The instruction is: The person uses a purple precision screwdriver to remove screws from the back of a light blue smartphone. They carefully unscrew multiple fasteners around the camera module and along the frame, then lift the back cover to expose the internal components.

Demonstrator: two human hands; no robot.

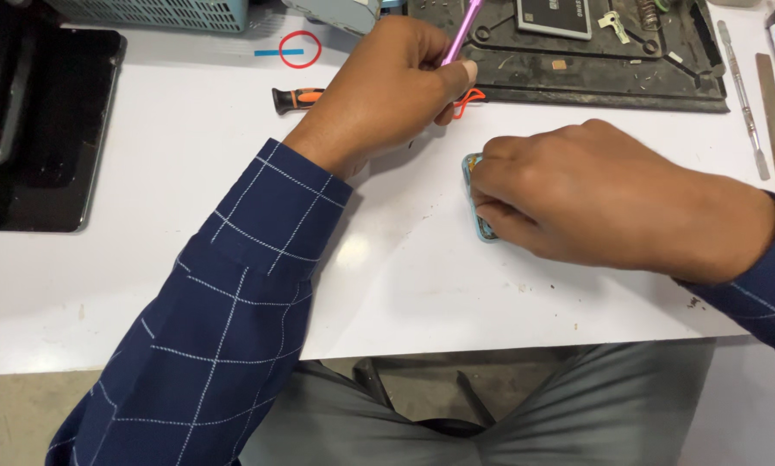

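From the head camera, the right hand (pixel 594 194) lies palm-down on the white table (pixel 189 259), fingers curled together over a small blue-edged device (pixel 475 198); only the device's left rim shows past the fingertips, the rest is hidden beneath the hand. The left hand (pixel 387 91) hovers just above and to the left of it, fingers pinched shut on a slim pink tool (pixel 461 30) that slants up and away. A screwdriver (pixel 297 98) with a black and orange handle lies behind the left wrist. Beyond sits a dark, worn work mat (pixel 577 82), matte and ridged, bearing a grey rectangular part (pixel 555 15). Two flat metal pry tools (pixel 745 99) lie at right. A blue stripe and red ring (pixel 299 49) mark the tabletop at upper left, near a black glossy slab (pixel 55 129).
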